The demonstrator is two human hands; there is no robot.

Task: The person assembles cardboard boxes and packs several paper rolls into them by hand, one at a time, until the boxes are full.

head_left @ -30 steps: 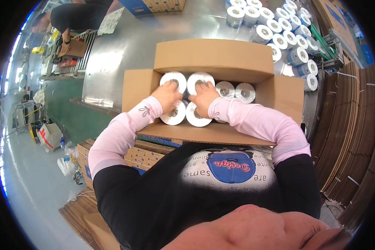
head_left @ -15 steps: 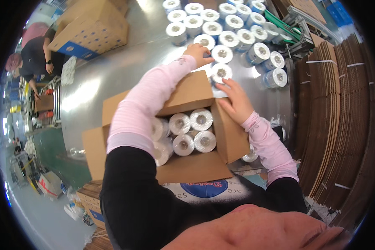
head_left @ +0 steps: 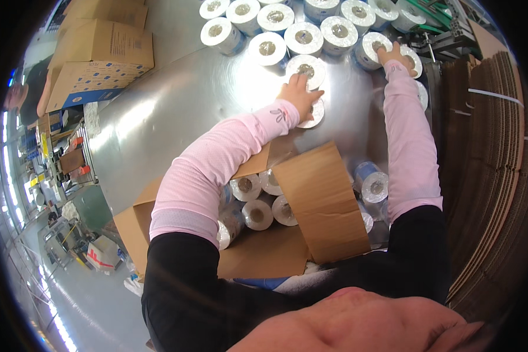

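My left hand (head_left: 299, 97) lies with spread fingers over two paper rolls, the nearer roll (head_left: 312, 115) partly under it and the farther roll (head_left: 305, 71) at its fingertips. At the far right, my right hand (head_left: 395, 55) reaches out with fingers apart. It touches the top of a paper roll (head_left: 372, 49) and covers part of another roll (head_left: 413, 61). In front of me stands an open cardboard box (head_left: 264, 252) with several white rolls (head_left: 256, 215) standing inside. Its right flap (head_left: 322, 202) tilts up over part of them, and my left forearm hides the box's left side.
Many film-wrapped rolls (head_left: 304, 39) stand across the back of the metal table (head_left: 176, 120). More rolls (head_left: 374, 186) sit right of the box. Flattened cardboard (head_left: 481, 176) is stacked at the right. A large carton (head_left: 102, 58) stands back left, with another person (head_left: 44, 88) partly behind it.
My right hand has left the near pair of rolls and moved to those at far right. My left hand has come onto that pair. The box's right flap now leans over its rolls.
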